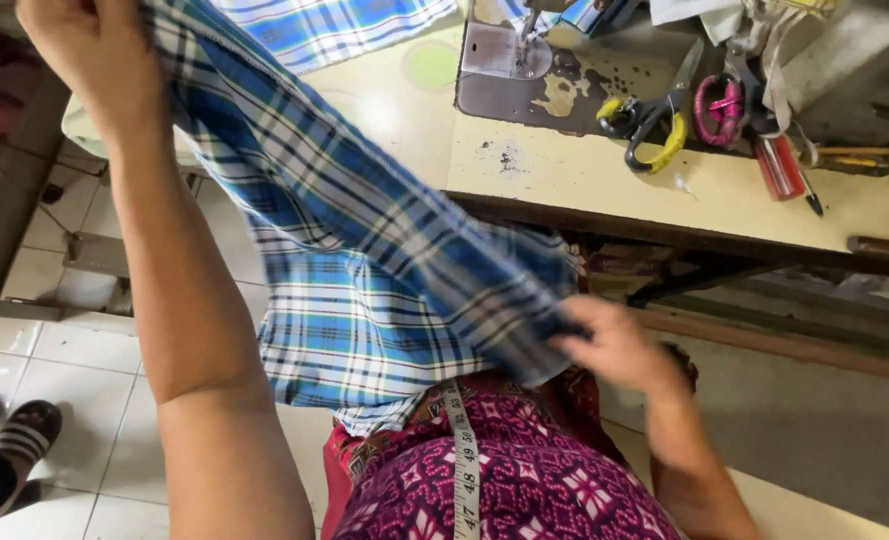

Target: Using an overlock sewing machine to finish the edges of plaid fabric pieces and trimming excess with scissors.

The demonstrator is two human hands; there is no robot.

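A blue, white and dark plaid cloth (pixel 364 250) stretches from the upper left down to my lap. My left hand (pixel 89 60) is raised at the top left and grips the upper end of the cloth. My right hand (pixel 614 345) pinches the lower end near my waist, just below the table's front edge. A white measuring tape (pixel 461 450) hangs down over my purple patterned garment.
A cream sewing table (pixel 584 175) holds the sewing machine's metal plate (pixel 504 50), scissors with yellow and black handles (pixel 654 120), pink-handled scissors (pixel 719 105) and a red-handled tool (pixel 779 165). White tiled floor lies at left, with another person's striped sandal (pixel 24 435).
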